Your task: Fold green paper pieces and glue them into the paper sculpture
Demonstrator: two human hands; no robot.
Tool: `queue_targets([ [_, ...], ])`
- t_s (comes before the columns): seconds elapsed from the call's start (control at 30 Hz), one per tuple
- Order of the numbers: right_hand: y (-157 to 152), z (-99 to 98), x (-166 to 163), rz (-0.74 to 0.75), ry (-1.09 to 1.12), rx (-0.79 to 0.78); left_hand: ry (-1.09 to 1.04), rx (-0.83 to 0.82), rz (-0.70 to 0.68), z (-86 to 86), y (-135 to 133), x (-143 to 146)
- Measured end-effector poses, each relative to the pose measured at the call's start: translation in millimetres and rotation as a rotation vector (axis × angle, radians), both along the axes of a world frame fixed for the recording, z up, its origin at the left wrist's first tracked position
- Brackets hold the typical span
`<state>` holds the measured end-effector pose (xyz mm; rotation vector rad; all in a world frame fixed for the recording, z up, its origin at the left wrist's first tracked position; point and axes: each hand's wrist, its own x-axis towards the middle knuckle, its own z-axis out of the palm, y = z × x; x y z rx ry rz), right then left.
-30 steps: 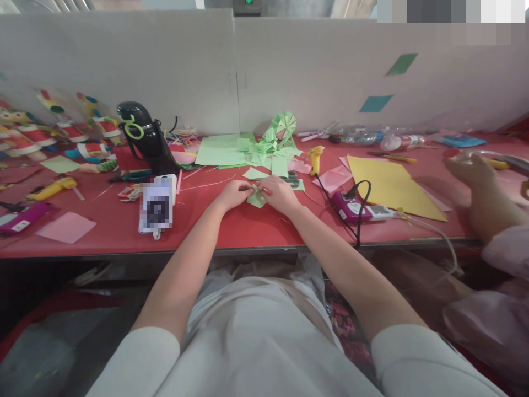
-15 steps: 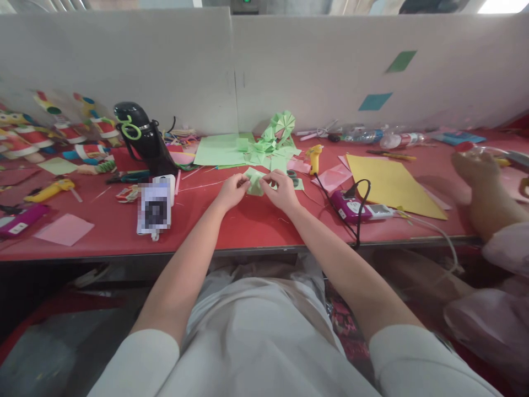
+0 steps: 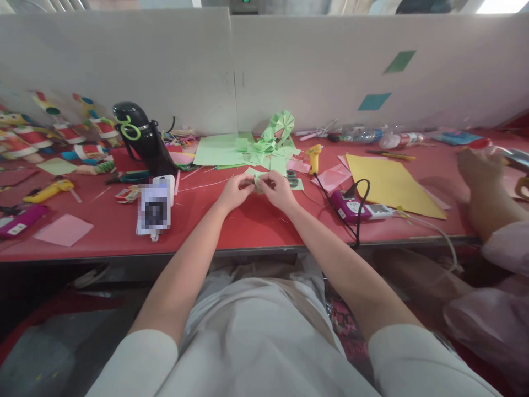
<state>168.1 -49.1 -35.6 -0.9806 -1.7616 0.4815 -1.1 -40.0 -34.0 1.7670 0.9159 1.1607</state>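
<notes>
The small pale-green paper (image 3: 258, 186) — mostly covered — is pinched by fingers (image 3: 268, 184).

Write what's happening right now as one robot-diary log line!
left hand: pinching small green paper | right hand: pinching same paper | surface: red table | beyond right hand: yellow glue gun

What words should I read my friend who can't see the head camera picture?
A person's left hand and right hand hold a small green paper over a red table. Behind it are folded green paper shapes; a yellow sheet lies to the right.
</notes>
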Motion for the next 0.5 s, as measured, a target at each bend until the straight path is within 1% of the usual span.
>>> queue_targets([
  [0.07,0.3,-0.8,-0.8,0.035,-0.007,0.0,-0.026,-0.036,0.004,-2.4,2.8,0.0],
  [0.23,1.8,-4.2,-2.2,0.054,0.041,-0.055,-0.086,-0.172,0.043,-6.9,6.1,0.2],
  [0.33,2.5,-6.1,-2.6,0.079,0.089,-0.07,-0.099,-0.166,0.022,-7.2,5.0,1.0],
  [0.43,3.6,-7.6,-3.4,0.058,0.098,-0.084,-0.115,-0.189,-0.029,-6.2,3.4,1.9],
  [0.5,4.7,-8.3,-3.9,0.043,0.094,-0.104,-0.13,-0.221,-0.024,-5.6,2.9,2.4],
])
